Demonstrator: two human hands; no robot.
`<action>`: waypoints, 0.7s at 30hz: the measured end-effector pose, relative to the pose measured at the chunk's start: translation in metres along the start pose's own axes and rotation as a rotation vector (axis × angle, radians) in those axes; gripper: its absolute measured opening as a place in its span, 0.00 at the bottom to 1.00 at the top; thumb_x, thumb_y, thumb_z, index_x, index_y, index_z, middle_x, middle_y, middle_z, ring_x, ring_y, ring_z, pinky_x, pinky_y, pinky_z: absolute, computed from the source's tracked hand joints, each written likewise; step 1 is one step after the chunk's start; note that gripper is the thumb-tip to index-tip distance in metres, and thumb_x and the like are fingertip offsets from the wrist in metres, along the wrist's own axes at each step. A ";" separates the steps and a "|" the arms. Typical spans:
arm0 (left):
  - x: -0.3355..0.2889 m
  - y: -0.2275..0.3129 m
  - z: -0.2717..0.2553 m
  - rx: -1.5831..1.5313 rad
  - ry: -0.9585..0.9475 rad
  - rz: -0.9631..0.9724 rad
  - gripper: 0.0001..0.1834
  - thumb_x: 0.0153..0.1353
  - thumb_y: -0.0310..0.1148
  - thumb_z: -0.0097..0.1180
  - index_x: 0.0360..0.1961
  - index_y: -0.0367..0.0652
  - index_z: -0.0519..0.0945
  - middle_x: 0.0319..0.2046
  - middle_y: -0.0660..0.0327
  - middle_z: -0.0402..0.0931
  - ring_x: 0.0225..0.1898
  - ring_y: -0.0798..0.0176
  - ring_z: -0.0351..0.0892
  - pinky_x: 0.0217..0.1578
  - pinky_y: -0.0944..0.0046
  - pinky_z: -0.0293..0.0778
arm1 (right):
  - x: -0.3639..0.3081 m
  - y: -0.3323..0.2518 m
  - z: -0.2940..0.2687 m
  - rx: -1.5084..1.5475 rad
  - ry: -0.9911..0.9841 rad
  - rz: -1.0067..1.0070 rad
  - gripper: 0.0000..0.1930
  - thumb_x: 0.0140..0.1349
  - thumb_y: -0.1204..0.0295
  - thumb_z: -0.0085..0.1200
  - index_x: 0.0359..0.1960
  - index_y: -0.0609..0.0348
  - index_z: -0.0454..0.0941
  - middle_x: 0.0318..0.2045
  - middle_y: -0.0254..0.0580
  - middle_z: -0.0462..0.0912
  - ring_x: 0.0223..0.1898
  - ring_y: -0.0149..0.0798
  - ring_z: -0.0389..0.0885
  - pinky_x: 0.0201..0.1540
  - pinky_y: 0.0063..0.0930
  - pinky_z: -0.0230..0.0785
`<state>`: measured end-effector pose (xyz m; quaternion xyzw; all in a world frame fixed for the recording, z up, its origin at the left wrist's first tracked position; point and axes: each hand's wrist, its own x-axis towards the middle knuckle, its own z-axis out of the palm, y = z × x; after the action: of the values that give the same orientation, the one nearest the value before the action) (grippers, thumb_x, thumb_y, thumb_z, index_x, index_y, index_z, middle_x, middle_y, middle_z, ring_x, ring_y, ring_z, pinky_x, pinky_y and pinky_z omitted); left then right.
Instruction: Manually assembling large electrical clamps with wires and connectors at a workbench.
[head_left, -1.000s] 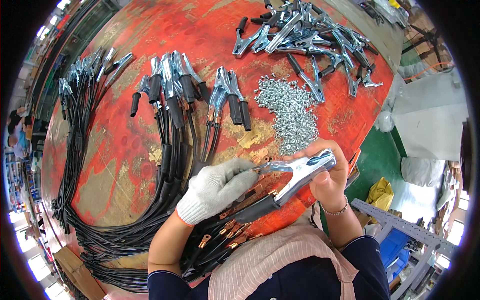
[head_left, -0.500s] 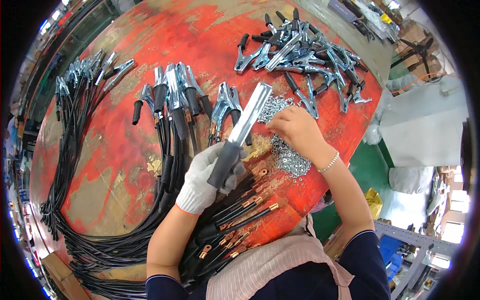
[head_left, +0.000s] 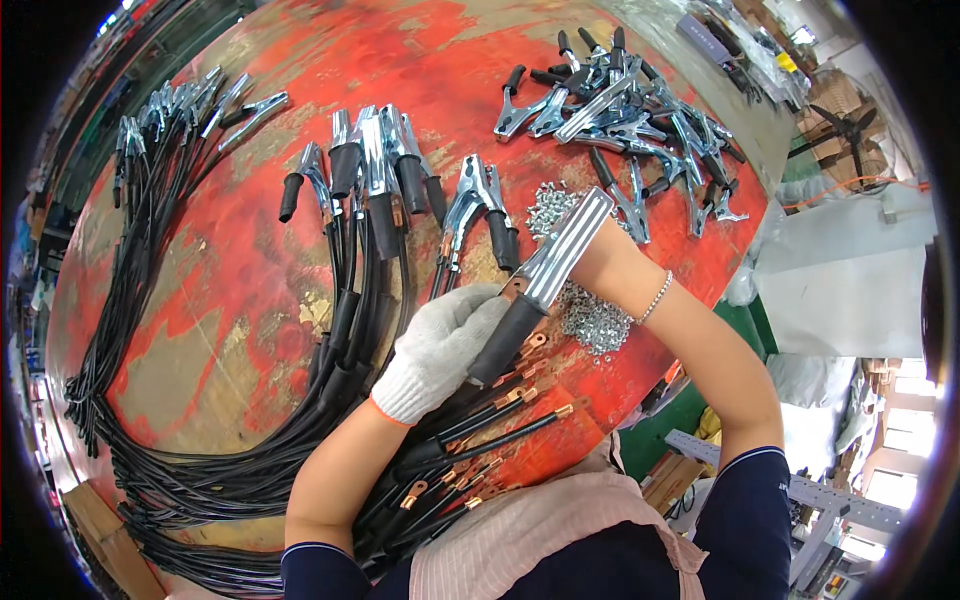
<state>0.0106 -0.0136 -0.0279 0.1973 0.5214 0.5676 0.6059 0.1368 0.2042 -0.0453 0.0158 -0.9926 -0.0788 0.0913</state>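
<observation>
My left hand (head_left: 440, 345), in a white knitted glove, grips a metal spring clamp (head_left: 568, 245) by its black-sleeved handle. The clamp slants up and to the right, and a copper cable lug (head_left: 514, 287) shows beside it, above the gloved fingers. My bare right hand (head_left: 607, 258) is behind the clamp's metal end, which hides its fingers; whether they hold anything does not show. Around that hand lie two small heaps, bolts (head_left: 548, 205) on the far side and nuts (head_left: 595, 325) on the near side.
Clamps joined to black cables (head_left: 372, 200) lie left of centre, with a bundle of finished cables (head_left: 140, 260) farther left. Loose clamps (head_left: 640, 120) are piled at the far right. Cables with copper lugs (head_left: 500, 405) lie close to my body on the worn red table (head_left: 250, 300).
The clamp in my left hand has moved right and down, toward my right hand. My right hand's fingers, bent over the hardware before, are now behind the clamp. The view has shifted slightly.
</observation>
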 end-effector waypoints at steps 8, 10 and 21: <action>-0.009 0.009 0.007 0.365 -0.021 0.100 0.16 0.69 0.34 0.51 0.51 0.34 0.77 0.31 0.60 0.81 0.35 0.74 0.75 0.36 0.71 0.73 | -0.002 0.010 -0.018 0.490 0.156 0.213 0.04 0.53 0.70 0.61 0.28 0.54 0.79 0.29 0.36 0.78 0.32 0.39 0.78 0.35 0.32 0.71; -0.017 0.020 0.009 0.506 -0.008 0.109 0.15 0.69 0.34 0.51 0.50 0.35 0.78 0.31 0.61 0.80 0.34 0.74 0.75 0.35 0.71 0.73 | -0.013 -0.024 -0.022 0.996 0.243 0.533 0.05 0.55 0.72 0.63 0.31 0.56 0.81 0.31 0.35 0.79 0.31 0.35 0.78 0.35 0.29 0.71; -0.017 0.018 0.012 0.542 -0.114 0.135 0.14 0.69 0.35 0.51 0.48 0.36 0.78 0.25 0.65 0.79 0.23 0.77 0.75 0.23 0.73 0.72 | -0.049 -0.079 -0.034 2.122 0.175 0.889 0.08 0.64 0.73 0.58 0.38 0.65 0.78 0.37 0.37 0.81 0.39 0.29 0.78 0.45 0.24 0.69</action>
<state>0.0152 -0.0193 -0.0010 0.4180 0.6048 0.4345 0.5203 0.1920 0.1235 -0.0340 -0.2612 -0.4677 0.8358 0.1203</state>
